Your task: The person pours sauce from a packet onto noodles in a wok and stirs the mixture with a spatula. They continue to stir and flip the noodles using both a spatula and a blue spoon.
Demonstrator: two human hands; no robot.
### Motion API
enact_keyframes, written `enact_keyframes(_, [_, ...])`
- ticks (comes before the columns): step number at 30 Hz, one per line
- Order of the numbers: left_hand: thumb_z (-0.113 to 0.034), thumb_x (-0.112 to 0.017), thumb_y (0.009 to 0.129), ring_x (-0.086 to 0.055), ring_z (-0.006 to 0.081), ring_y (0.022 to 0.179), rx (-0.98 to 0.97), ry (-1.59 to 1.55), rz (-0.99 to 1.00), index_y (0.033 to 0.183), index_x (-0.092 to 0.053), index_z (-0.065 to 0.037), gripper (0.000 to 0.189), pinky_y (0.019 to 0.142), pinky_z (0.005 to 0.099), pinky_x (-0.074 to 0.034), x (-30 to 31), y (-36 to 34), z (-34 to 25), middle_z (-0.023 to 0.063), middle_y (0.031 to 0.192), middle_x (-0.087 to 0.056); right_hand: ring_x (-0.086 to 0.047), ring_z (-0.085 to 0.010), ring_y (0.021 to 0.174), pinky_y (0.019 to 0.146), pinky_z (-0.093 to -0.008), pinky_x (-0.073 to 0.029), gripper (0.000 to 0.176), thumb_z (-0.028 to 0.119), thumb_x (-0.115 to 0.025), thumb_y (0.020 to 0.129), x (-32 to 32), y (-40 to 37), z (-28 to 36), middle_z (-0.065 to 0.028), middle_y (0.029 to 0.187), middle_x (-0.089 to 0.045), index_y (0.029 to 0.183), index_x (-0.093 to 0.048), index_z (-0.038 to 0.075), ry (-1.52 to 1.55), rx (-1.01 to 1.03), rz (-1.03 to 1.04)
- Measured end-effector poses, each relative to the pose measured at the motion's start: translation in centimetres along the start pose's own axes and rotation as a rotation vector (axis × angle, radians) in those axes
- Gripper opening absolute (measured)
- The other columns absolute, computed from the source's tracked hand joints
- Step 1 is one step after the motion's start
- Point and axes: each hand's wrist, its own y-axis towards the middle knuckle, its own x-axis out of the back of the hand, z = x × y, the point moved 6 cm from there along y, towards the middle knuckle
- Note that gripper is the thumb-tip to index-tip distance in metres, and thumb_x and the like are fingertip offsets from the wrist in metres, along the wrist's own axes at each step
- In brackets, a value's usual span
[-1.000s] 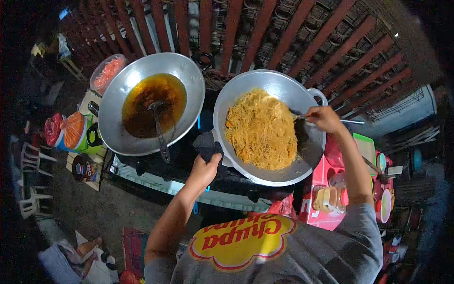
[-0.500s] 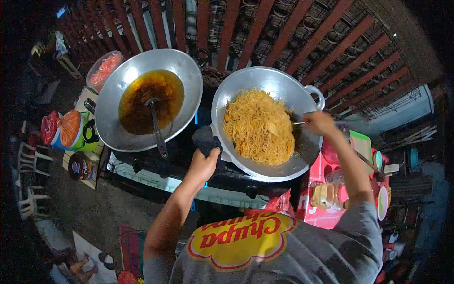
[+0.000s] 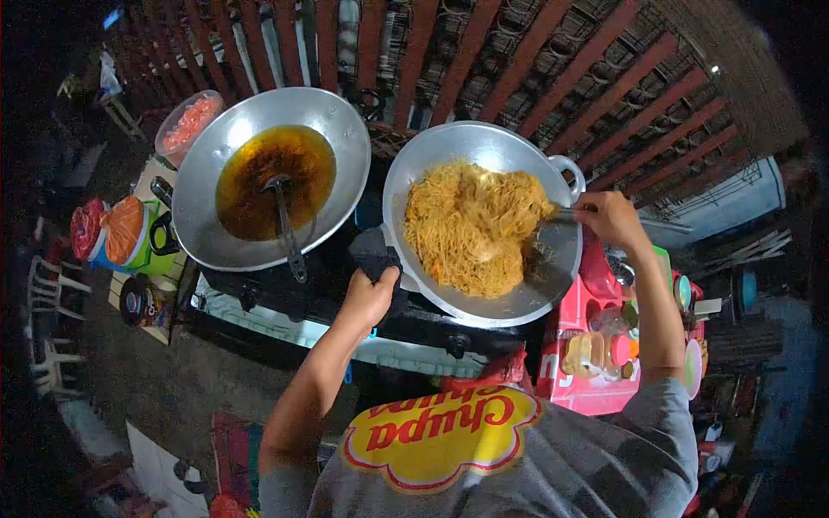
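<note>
While my left hand (image 3: 373,293) clasps a dark cloth (image 3: 370,248) against the near-left edge of the noodle wok (image 3: 553,269), my right hand (image 3: 609,217) is wrapped round the handle of a metal tool (image 3: 566,213) on the opposite side. The cloth is bunched above my left thumb, where the wok's left handle would be; I take it for a guard against hot metal, and a hold there should stop the wok turning. Just beyond my right hand, the loop handle (image 3: 579,171) is bare and unheld. The noodles (image 3: 462,242) lie heaped in the wok between my 2 hands, and the tool's working end is hidden among them, so I cannot tell its shape. My right hand comes in at the rim, likely so my fingers clear the heap. Left of my left hand sits the second wok (image 3: 350,164), holding amber liquid (image 3: 246,194); a ladle (image 3: 287,226) leans out over its near rim, presumably to leave its handle within reach. Both woks rest side by side on a dark stove (image 3: 430,326). Below my right wrist, jars (image 3: 585,354) crowd a pink table (image 3: 570,395), perhaps kept beside the stove for easy reach.
</note>
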Motion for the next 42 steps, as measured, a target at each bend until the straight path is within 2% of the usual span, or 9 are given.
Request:
enact_keyframes(3, [-0.02, -0.049, 0.077, -0.051, 0.0206, 0.093, -0.007, 0.002, 0.007, 0.102, -0.052, 0.001, 0.032, 0.081, 0.0313, -0.038, 0.1, 0.6, 0.7, 0.0103, 0.1, -0.055, -0.059, -0.0308, 0.065, 0.058, -0.0411, -0.047, 0.014, 0.024, -0.057, 0.072, 2.8, -0.9, 1.5, -0.0123, 0.07, -0.06, 0.083, -0.063, 0.018, -0.164, 0.039, -0.174])
enact_keyframes(12, [-0.02, -0.05, 0.078, -0.051, 0.0213, 0.093, -0.001, 0.038, -0.001, 0.104, -0.051, 0.0, 0.033, 0.082, 0.0313, -0.038, 0.1, -0.1, 0.1, 0.0104, 0.1, -0.055, -0.059, -0.0274, 0.062, 0.055, -0.039, -0.047, 0.014, 0.02, -0.053, 0.071, 0.8, 0.1, -0.3, -0.0091, 0.063, -0.059, 0.081, -0.062, 0.017, -0.677, 0.037, 0.01])
enact_keyframes(14, [-0.017, -0.048, 0.079, -0.052, 0.0222, 0.096, -0.013, 0.037, -0.011, 0.104, -0.051, 0.001, 0.032, 0.083, 0.0318, -0.038, 0.3, 0.1, 0.0, 0.0119, 0.101, -0.056, -0.06, -0.0263, 0.068, 0.06, -0.0399, -0.048, 0.017, 0.026, -0.055, 0.072, -3.5, -1.0, 0.0, -0.0108, 0.065, -0.06, 0.082, -0.062, 0.013, -0.46, 0.12, 0.149])
enact_keyframes(18, [-0.02, -0.049, 0.078, -0.051, 0.0217, 0.093, -0.025, 0.035, 0.004, 0.105, -0.05, 0.001, 0.034, 0.082, 0.032, -0.038, -0.1, 0.3, 0.6, 0.0114, 0.101, -0.055, -0.058, -0.0194, 0.06, 0.053, -0.0336, -0.044, 0.016, 0.017, -0.06, 0.072, -11.7, 0.3, 1.9, -0.0106, 0.069, -0.06, 0.085, -0.061, 0.007, 0.315, 0.084, 0.019])
enact_keyframes(21, [-0.023, -0.05, 0.078, -0.05, 0.0202, 0.091, -0.046, 0.064, -0.003, 0.105, -0.05, 0.0, 0.035, 0.08, 0.0314, -0.039, 0.2, 1.0, 1.5, 0.0096, 0.1, -0.054, -0.052, -0.0104, 0.054, 0.05, -0.026, -0.04, 0.014, 0.013, -0.063, 0.072, -11.9, 1.0, 2.4, -0.0054, 0.064, -0.058, 0.082, -0.06, 0.003, 0.554, -0.125, 0.121])
enact_keyframes(26, [-0.023, -0.05, 0.078, -0.05, 0.0204, 0.09, -0.025, 0.051, 0.022, 0.106, -0.05, 0.0, 0.035, 0.08, 0.0315, -0.038, 0.0, 0.5, 0.5, 0.0095, 0.1, -0.053, -0.053, -0.011, 0.056, 0.053, -0.0271, -0.042, 0.015, 0.015, -0.064, 0.071, -10.6, 0.6, -0.7, -0.0063, 0.062, -0.058, 0.078, -0.061, 0.002, 0.674, -0.089, 0.07])
enact_keyframes(32, [-0.02, -0.049, 0.078, -0.054, 0.0253, 0.093, -0.024, 0.045, -0.018, 0.1, -0.053, 0.002, 0.031, 0.08, 0.0332, -0.039, 0.1, 0.4, 0.5, 0.0142, 0.097, -0.057, -0.058, -0.0233, 0.059, 0.056, -0.0319, -0.044, 0.015, 0.015, -0.063, 0.07, -2.5, -1.8, 0.4, -0.0142, 0.068, -0.06, 0.081, -0.062, 0.006, 0.255, 0.015, -0.149])
enact_keyframes(33, [-0.02, -0.049, 0.078, -0.054, 0.0247, 0.093, -0.036, 0.033, -0.02, 0.1, -0.053, 0.002, 0.031, 0.08, 0.033, -0.039, 0.1, 0.3, 0.3, 0.0138, 0.098, -0.057, -0.059, -0.03, 0.066, 0.057, -0.0362, -0.044, 0.014, 0.019, -0.062, 0.07, -1.3, -2.4, 0.5, -0.0167, 0.072, -0.059, 0.081, -0.062, 0.01, 0.16, -0.149, -0.146])
enact_keyframes(42, [-0.019, -0.048, 0.077, -0.053, 0.0239, 0.095, -0.04, 0.034, -0.017, 0.101, -0.052, 0.001, 0.032, 0.081, 0.0331, -0.039, 0.1, 0.5, 0.4, 0.0134, 0.099, -0.056, -0.058, -0.0282, 0.066, 0.056, -0.0396, -0.045, 0.014, 0.026, -0.056, 0.072, 4.1, -2.8, 3.6, -0.0092, 0.072, -0.06, 0.078, -0.06, 0.015, -0.418, 0.005, -0.174])
